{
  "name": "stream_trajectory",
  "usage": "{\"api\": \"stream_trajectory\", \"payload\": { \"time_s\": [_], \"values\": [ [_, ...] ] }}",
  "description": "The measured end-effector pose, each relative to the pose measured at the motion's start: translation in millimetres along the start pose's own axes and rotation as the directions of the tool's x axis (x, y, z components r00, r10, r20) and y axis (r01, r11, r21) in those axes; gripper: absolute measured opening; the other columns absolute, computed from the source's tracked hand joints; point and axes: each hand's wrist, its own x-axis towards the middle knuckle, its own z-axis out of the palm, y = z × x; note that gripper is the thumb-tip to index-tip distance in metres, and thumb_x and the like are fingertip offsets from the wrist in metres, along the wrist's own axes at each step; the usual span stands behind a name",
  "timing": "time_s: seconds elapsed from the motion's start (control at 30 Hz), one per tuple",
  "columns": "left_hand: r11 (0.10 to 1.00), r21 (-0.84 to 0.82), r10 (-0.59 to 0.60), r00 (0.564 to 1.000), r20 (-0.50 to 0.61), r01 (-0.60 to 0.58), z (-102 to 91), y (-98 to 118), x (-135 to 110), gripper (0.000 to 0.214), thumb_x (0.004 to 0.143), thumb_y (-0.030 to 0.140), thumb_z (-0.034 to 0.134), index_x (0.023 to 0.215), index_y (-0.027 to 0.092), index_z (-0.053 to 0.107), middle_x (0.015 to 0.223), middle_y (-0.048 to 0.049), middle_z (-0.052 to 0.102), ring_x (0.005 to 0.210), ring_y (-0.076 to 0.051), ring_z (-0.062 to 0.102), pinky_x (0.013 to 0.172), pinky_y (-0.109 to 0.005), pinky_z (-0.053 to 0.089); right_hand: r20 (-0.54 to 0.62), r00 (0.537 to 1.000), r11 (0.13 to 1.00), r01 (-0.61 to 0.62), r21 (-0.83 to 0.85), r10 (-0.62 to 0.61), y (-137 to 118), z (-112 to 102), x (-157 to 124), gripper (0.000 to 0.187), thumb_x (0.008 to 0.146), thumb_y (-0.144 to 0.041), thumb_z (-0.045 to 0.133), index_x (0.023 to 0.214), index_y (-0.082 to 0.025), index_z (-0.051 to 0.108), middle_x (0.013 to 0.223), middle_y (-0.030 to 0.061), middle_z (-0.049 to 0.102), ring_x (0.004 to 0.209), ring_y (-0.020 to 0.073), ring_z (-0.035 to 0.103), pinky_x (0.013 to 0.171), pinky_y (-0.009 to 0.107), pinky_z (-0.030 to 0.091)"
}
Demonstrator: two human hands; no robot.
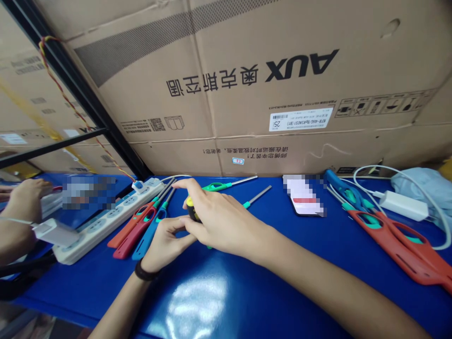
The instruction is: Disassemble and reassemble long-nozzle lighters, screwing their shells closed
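Note:
My right hand [226,221] is closed round a yellow-and-black handle [191,207] that looks like a screwdriver's; its lower end is hidden. Close beside it, my left hand [167,242] pinches with thumb and fingers at something that my right hand covers. Behind my hands lies a long-necked green lighter [215,187]. A second lighter's metal neck [259,196] sticks out past my right hand, its body mostly hidden. To the left of my left hand, orange, red and blue long-necked lighters [136,233] lie side by side.
A white power strip [113,216] with a plugged-in charger [56,233] runs along the left. At right are a phone [303,195], more lighters [391,240] and a white adapter [404,205] with cable. A large carton [229,117] stands behind. Another person's arm [21,216] is far left.

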Motion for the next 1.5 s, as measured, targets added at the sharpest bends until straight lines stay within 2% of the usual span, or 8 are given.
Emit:
{"api": "stream_trajectory", "payload": {
  "time_s": [0.17, 0.57, 0.77, 0.83, 0.93, 1.03, 1.2, 1.5],
  "values": [
    [1.000, 0.010, -0.008, 1.000, -0.020, 0.008, -0.5, 0.2, -1.1, 0.012, 0.074, 0.020, 0.065, 0.064, 0.013, 0.068, 0.058, -0.0013, 0.068, 0.050, -0.013, 0.059, 0.049, -0.020, 0.049, -0.023, 1.000, 1.000, 0.018, -0.008, -0.018, -0.6, -0.1, -1.4, 0.050, 0.085, -0.015, 0.045, 0.133, -0.014, 0.032, 0.091, 0.0093, 0.068, 0.084, 0.0245, 0.066, 0.067, 0.033, 0.049],
    [1.000, 0.002, -0.013, 1.000, -0.013, 0.013, -2.2, 4.7, 1.4, 0.011, 0.075, 0.023, 0.065, 0.068, 0.015, 0.069, 0.062, -0.0007, 0.069, 0.051, -0.014, 0.062, 0.051, -0.021, 0.052, -0.030, 0.999, 0.999, 0.031, 0.033, -0.030, -0.4, -0.7, -1.8, 0.048, 0.087, -0.016, 0.045, 0.133, -0.015, 0.031, 0.101, 0.0105, 0.067, 0.088, 0.0240, 0.065, 0.071, 0.034, 0.050],
    [0.984, 0.167, -0.104, 0.963, 0.248, 0.063, -7.0, 2.4, 0.7, 0.021, 0.070, 0.032, 0.075, 0.086, 0.019, 0.072, 0.087, -0.0032, 0.070, 0.075, -0.016, 0.067, 0.067, -0.023, 0.055, -0.123, 0.992, 0.998, 0.000, 0.068, 0.008, 1.5, -19.7, -1.3, 0.040, 0.094, -0.019, 0.040, 0.133, -0.017, 0.032, 0.117, 0.0116, 0.062, 0.100, 0.0215, 0.062, 0.079, 0.033, 0.049],
    [0.981, 0.191, -0.081, 0.952, 0.295, 0.025, -6.5, 0.0, 0.4, 0.020, 0.073, 0.032, 0.073, 0.090, 0.021, 0.073, 0.092, -0.0037, 0.068, 0.081, -0.016, 0.066, 0.074, -0.025, 0.054, -0.070, 0.996, 0.999, -0.048, 0.013, 0.049, 9.8, -24.5, -1.3, 0.034, 0.092, -0.017, 0.043, 0.126, -0.016, 0.042, 0.113, 0.0111, 0.064, 0.099, 0.0218, 0.063, 0.079, 0.033, 0.048],
    [0.984, 0.176, -0.037, 0.947, 0.318, -0.020, -4.5, -2.0, 1.5, 0.014, 0.077, 0.030, 0.070, 0.089, 0.022, 0.074, 0.092, -0.0035, 0.067, 0.085, -0.016, 0.065, 0.082, -0.026, 0.052, 0.182, 0.979, 0.989, -0.074, -0.129, 0.097, 34.0, -20.5, -0.5, 0.029, 0.076, -0.023, 0.067, 0.103, -0.015, 0.061, 0.103, 0.0096, 0.068, 0.095, 0.0259, 0.063, 0.074, 0.032, 0.047],
    [0.990, 0.143, -0.040, 0.947, 0.318, -0.007, -2.7, -1.8, 3.6, 0.011, 0.080, 0.028, 0.066, 0.085, 0.021, 0.074, 0.087, -0.0037, 0.067, 0.081, -0.014, 0.065, 0.079, -0.025, 0.051, 0.452, 0.871, 0.979, -0.133, -0.157, 0.191, 64.8, -4.3, 1.1, 0.048, 0.060, -0.044, 0.078, 0.099, -0.018, 0.067, 0.099, 0.0087, 0.068, 0.093, 0.0274, 0.062, 0.068, 0.030, 0.046],
    [0.988, 0.151, -0.069, 0.936, 0.344, 0.018, 0.0, -2.5, 4.8, 0.012, 0.083, 0.025, 0.063, 0.081, 0.019, 0.072, 0.085, -0.0040, 0.066, 0.078, -0.014, 0.064, 0.076, -0.023, 0.050, 0.516, 0.848, 0.991, -0.134, -0.020, 0.125, 97.2, 19.3, 2.8, 0.039, 0.065, -0.046, 0.073, 0.094, -0.020, 0.071, 0.091, 0.0047, 0.068, 0.088, 0.0219, 0.060, 0.069, 0.028, 0.043],
    [0.960, 0.262, 0.013, 0.948, 0.317, -0.101, 2.1, -3.0, 0.6, 0.013, 0.090, 0.021, 0.051, 0.083, 0.018, 0.061, 0.089, -0.0044, 0.063, 0.084, -0.015, 0.058, 0.078, -0.025, 0.045, 0.569, 0.808, 0.983, -0.186, -0.001, 0.153, 94.6, 19.2, 8.2, 0.037, 0.065, -0.044, 0.074, 0.093, -0.020, 0.072, 0.082, 0.0026, 0.068, 0.080, 0.0197, 0.059, 0.061, 0.025, 0.041]
  ]
}}
